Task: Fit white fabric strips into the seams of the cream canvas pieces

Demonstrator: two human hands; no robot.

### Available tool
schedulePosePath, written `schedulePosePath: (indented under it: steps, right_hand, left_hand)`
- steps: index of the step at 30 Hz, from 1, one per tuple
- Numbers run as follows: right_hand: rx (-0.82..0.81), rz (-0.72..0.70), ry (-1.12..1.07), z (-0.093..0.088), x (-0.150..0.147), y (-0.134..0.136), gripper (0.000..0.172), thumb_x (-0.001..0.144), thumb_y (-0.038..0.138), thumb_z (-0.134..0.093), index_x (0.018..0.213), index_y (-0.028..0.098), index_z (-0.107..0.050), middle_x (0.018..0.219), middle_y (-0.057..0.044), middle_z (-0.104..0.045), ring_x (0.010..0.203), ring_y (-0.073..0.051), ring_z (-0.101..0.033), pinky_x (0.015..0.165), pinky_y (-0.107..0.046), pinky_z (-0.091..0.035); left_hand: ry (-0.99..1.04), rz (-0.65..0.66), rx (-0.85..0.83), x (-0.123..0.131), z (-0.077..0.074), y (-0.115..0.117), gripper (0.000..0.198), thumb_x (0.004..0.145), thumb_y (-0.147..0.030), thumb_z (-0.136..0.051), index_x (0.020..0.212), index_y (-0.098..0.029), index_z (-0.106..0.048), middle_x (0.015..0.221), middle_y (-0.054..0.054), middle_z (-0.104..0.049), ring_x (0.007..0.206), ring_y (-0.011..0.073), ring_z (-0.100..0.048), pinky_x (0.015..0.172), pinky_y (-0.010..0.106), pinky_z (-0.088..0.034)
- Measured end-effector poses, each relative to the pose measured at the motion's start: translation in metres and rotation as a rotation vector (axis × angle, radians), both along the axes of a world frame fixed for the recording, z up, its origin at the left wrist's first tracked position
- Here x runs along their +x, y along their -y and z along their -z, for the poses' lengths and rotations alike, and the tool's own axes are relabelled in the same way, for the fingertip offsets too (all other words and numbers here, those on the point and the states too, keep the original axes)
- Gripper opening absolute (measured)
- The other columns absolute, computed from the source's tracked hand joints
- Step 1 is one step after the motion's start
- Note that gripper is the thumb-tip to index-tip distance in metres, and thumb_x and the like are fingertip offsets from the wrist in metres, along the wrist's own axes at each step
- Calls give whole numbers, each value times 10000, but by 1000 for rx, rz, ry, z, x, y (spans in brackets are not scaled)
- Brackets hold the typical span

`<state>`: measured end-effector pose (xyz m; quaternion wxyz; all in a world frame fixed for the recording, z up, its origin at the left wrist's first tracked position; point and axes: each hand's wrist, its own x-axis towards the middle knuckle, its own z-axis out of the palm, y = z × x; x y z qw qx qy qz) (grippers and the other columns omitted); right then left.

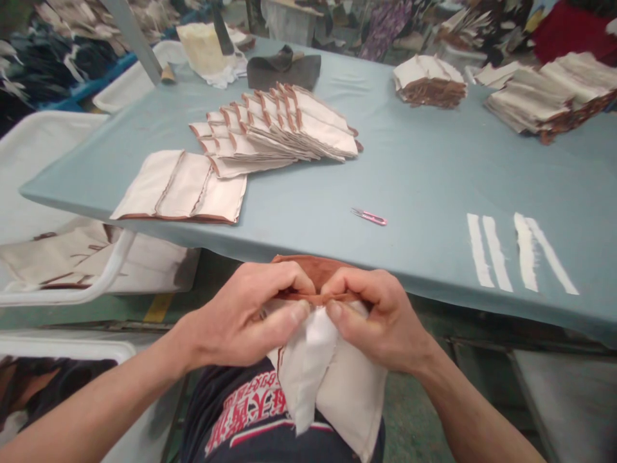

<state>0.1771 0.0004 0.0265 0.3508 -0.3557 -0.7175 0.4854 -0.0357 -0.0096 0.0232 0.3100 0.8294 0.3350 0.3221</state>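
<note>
Cream fabric piece (332,379) with brown trim, held over the lap just below the near edge of the counter (434,167). Pinched tight at its brown top edge by left hand (245,315) and right hand (380,318), thumbs nearly touching. Judged midway: one piece in work, a fanned row (284,125) already laid out, too overlapped to count. Also one pink snips (370,217), four white strips (520,254), three far stacks (429,80).

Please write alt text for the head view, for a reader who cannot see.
The left hand and right hand pinch a cream fabric piece with a brown edge, in front of a blue-grey table. On it lie a fanned stack of similar pieces, pink snips and white strips.
</note>
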Motion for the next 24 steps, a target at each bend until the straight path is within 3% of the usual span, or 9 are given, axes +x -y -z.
schedulePosePath:
  steps: [2,4,7,9,12,14,18,22,24]
  right_hand:
    - [61,5,9,2,-2,1,125,764,121,-553,676,163,-631,568,48,-548,475,-63,-415,459,-192,-304]
    - [54,2,-23,5,-4,3,125,775,122,-573,679,165,-641,568,46,-559,472,-66,-426,456,-195,-303]
    - [-114,-4,-175,15,-10,8,138,819,207,-643,685,173,-645,569,46,-550,472,-72,-402,445,-200,-289]
    - [-263,7,-301,23,-16,11,193,836,286,-697,686,178,-641,564,54,-524,476,-73,-370,452,-204,-289]
    - [-396,4,-417,33,-22,13,279,853,381,-730,687,183,-621,560,64,-490,479,-74,-340,465,-211,-289]
    - [-347,-2,-380,34,-22,12,281,871,381,-717,695,184,-618,569,65,-485,487,-76,-341,471,-215,-285]
    - [-47,-56,-118,21,-14,5,181,899,265,-658,740,180,-641,606,52,-531,510,-82,-388,484,-224,-295]
    - [213,-115,62,5,-8,1,174,923,185,-625,749,188,-611,609,55,-524,538,-88,-427,538,-242,-326]
    - [295,-121,113,1,-5,2,179,928,168,-630,754,192,-599,607,62,-506,538,-89,-416,550,-249,-320]
  left_hand:
    - [-28,77,-36,-6,3,-4,275,1050,-192,-426,820,-176,-577,699,-34,-595,598,98,-528,590,217,-415]
    - [-69,103,67,-10,9,-7,327,1094,-222,-407,810,-182,-564,702,-26,-594,606,109,-529,600,233,-411]
    - [-46,52,327,-10,23,-9,380,1118,-276,-389,777,-194,-535,665,-16,-577,583,130,-495,577,270,-377]
    - [34,-4,384,-7,36,-9,447,1131,-323,-358,719,-207,-483,601,-33,-515,542,128,-436,545,283,-333]
    - [166,-64,240,-4,52,-10,521,1133,-414,-347,658,-210,-411,547,-58,-413,501,111,-354,514,281,-284]
    - [235,-53,99,-4,55,-10,539,1120,-486,-355,670,-202,-441,563,-55,-439,505,104,-374,518,267,-306]
    - [194,57,-40,-11,33,-9,578,1111,-569,-259,810,-181,-563,703,0,-584,621,131,-503,622,264,-400]
    - [-14,162,-24,-17,-2,-10,484,1132,-450,-288,826,-189,-557,751,7,-603,662,142,-520,651,269,-395]
    - [-115,171,-2,-17,-13,-10,451,1129,-426,-321,832,-188,-563,748,2,-600,661,146,-527,638,276,-381]
